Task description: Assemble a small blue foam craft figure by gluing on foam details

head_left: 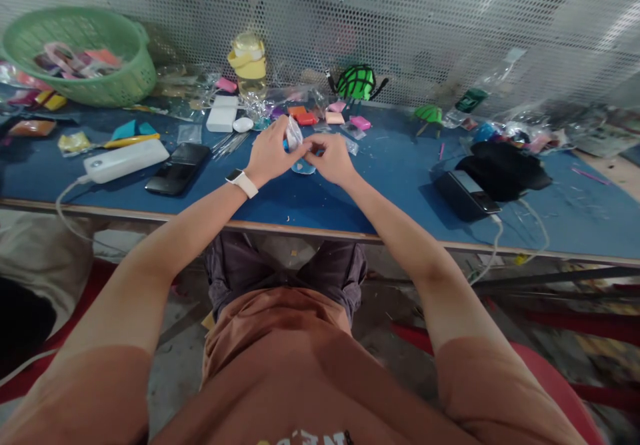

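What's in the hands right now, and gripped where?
Both hands, left hand and right hand, pinch a small clear plastic bag, left at its lower edge, right at its side. Contents unclear.

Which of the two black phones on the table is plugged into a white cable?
The black phone on the right: a white cable leaves its near end. The black phone on the left has none visible.
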A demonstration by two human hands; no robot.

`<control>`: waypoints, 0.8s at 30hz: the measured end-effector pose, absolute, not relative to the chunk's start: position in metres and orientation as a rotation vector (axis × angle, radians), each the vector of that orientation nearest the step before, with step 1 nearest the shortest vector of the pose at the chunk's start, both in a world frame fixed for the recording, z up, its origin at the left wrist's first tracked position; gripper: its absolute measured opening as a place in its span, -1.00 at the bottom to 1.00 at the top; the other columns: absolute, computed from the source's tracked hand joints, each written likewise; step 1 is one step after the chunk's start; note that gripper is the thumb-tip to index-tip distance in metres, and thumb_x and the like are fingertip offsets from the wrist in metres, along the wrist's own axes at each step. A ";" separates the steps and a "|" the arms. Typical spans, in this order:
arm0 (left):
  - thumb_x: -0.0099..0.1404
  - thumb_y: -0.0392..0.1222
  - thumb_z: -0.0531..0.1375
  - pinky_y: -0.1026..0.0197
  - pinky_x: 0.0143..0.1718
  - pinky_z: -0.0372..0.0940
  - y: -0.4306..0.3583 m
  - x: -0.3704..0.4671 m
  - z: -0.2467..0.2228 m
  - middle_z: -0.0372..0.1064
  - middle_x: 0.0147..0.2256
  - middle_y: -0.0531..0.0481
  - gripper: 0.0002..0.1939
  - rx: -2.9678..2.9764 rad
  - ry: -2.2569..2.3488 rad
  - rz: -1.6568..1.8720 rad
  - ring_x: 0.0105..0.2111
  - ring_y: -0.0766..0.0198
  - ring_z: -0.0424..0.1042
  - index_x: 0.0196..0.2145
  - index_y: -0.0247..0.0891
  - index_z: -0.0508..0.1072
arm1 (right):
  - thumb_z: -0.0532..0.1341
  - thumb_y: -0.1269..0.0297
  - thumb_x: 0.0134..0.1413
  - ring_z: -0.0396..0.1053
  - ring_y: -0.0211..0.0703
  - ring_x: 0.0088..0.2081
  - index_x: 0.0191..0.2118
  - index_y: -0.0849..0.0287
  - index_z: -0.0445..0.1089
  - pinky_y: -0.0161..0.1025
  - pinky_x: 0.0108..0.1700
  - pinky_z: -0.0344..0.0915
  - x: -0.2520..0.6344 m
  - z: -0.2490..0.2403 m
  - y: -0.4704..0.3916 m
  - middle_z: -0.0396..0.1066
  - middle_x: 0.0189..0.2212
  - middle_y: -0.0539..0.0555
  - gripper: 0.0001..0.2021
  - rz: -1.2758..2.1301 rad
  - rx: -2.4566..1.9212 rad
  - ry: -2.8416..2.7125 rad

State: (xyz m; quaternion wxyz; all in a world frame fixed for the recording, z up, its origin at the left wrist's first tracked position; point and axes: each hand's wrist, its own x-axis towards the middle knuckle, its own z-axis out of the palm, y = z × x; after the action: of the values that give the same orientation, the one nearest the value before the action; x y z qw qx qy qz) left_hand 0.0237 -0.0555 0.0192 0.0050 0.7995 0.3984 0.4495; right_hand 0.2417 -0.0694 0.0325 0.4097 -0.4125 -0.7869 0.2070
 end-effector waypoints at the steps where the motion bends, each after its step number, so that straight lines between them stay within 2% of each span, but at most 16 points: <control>1: 0.65 0.59 0.16 -0.16 0.14 0.54 -0.055 0.022 0.019 0.63 -0.07 -0.21 -0.34 2.493 1.255 1.430 0.06 -0.20 0.70 0.15 -0.08 0.48 | 0.45 0.05 0.37 0.68 0.18 -0.10 -0.09 0.00 0.75 0.18 0.15 0.65 0.242 0.033 -0.070 0.77 -0.13 0.16 -0.81 0.528 -1.019 -1.973; 4: 0.67 0.53 0.18 -0.15 0.16 0.53 -0.049 0.015 0.018 0.62 -0.10 -0.22 -0.39 2.489 1.259 1.475 0.10 -0.23 0.68 0.10 -0.10 0.50 | 0.47 -0.14 0.41 0.69 0.19 -0.09 0.02 -0.02 0.76 0.16 0.03 0.68 0.250 0.037 -0.070 0.75 -0.07 0.18 -0.66 0.558 -0.951 -1.868; 7: 0.63 0.47 0.29 -0.14 0.12 0.54 -0.044 0.009 0.015 0.63 -0.07 -0.25 -0.43 2.542 1.283 1.470 0.11 -0.27 0.68 0.07 -0.12 0.52 | 0.42 -0.38 0.42 0.70 0.19 -0.05 0.13 -0.07 0.74 0.07 -0.12 0.67 0.255 0.043 -0.074 0.74 -0.02 0.18 -0.48 0.616 -0.917 -1.792; 9: 0.58 0.40 0.37 -0.14 0.09 0.54 -0.044 0.008 0.014 0.64 -0.05 -0.27 -0.47 2.575 1.315 1.433 0.10 -0.31 0.69 0.04 -0.14 0.54 | 0.38 -0.46 0.43 0.70 0.18 -0.04 0.15 -0.07 0.73 0.02 -0.17 0.65 0.254 0.047 -0.079 0.73 -0.03 0.19 -0.41 0.649 -0.911 -1.803; 13: 0.55 0.23 0.41 -0.13 0.00 0.54 -0.049 0.011 0.016 0.64 -0.03 -0.29 -0.62 2.626 1.366 1.351 0.01 -0.30 0.71 -0.05 -0.15 0.57 | 0.37 -0.50 0.40 0.71 0.16 -0.04 0.11 -0.02 0.71 -0.06 -0.17 0.60 0.248 0.052 -0.090 0.71 -0.07 0.17 -0.37 0.623 -0.965 -1.873; 18: 0.50 0.18 0.43 -0.11 -0.11 0.50 -0.053 0.014 0.017 0.64 -0.06 -0.27 -0.66 2.669 1.359 1.329 -0.08 -0.24 0.70 -0.12 -0.14 0.59 | 0.35 -0.46 0.47 0.70 0.07 -0.11 0.10 -0.02 0.65 -0.09 -0.18 0.58 0.247 0.053 -0.095 0.72 0.00 0.17 -0.42 0.581 -0.949 -1.856; 21: 0.53 0.16 0.40 -0.09 -0.10 0.47 -0.059 0.017 0.021 0.63 -0.05 -0.28 -0.68 2.644 1.364 1.294 -0.04 -0.25 0.70 -0.10 -0.15 0.59 | 0.31 -0.52 0.46 0.69 0.04 -0.18 0.09 -0.02 0.63 -0.04 -0.12 0.63 0.248 0.052 -0.091 0.72 0.03 0.18 -0.37 0.595 -0.930 -1.867; 24: 0.59 0.11 0.34 -0.10 -0.05 0.45 -0.074 0.021 0.034 0.63 0.06 -0.36 -0.70 2.618 1.538 1.103 0.05 -0.31 0.69 -0.01 -0.18 0.60 | 0.26 -0.63 0.42 0.69 0.02 -0.21 0.08 -0.01 0.60 -0.02 -0.10 0.65 0.249 0.047 -0.084 0.71 -0.02 0.16 -0.27 0.561 -0.906 -1.904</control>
State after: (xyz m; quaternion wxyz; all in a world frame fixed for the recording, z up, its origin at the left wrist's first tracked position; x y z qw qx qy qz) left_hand 0.0211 -0.0735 0.0343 -0.0445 0.8097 0.4756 0.3409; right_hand 0.2491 -0.0836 0.0469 0.4614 -0.3684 -0.7741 0.2282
